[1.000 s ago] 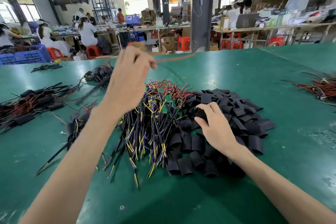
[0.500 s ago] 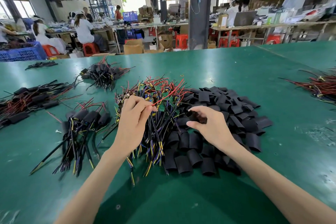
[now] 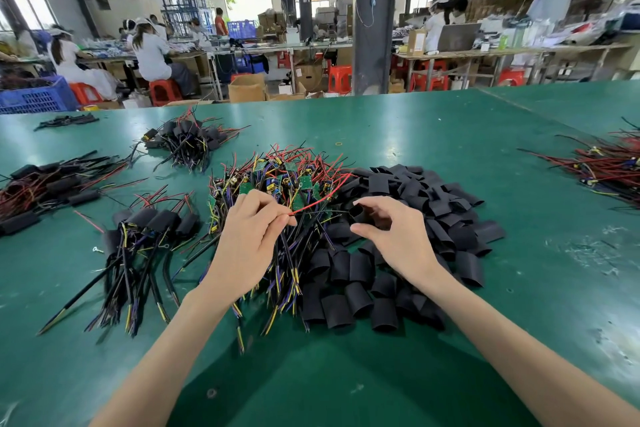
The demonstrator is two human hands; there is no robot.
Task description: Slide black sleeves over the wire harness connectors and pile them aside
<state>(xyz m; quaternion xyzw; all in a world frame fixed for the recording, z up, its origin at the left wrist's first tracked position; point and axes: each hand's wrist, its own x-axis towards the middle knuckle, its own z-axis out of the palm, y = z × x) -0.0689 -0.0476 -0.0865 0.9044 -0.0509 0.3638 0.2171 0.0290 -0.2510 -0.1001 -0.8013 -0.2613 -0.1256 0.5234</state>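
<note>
A heap of unsleeved wire harnesses (image 3: 277,191) with small green boards and red, black and yellow wires lies at the table's middle. My left hand (image 3: 247,243) rests on its near side and pinches a red wire (image 3: 313,204) that arcs up to the right. A mound of short black sleeves (image 3: 412,218) lies right of the heap. My right hand (image 3: 391,236) hovers over the sleeves with thumb and forefinger apart, holding nothing. A pile of sleeved harnesses (image 3: 145,243) lies to the left of my left arm.
More sleeved piles lie at the far left (image 3: 45,191) and behind (image 3: 187,139). A bundle of red wires (image 3: 609,166) sits at the right edge. The table is green (image 3: 450,135). Beyond its far edge, people work at benches.
My left hand came down from above the left pile onto the harness heap and took hold of a red wire. My right hand lifted slightly off the sleeves and its fingers spread.
</note>
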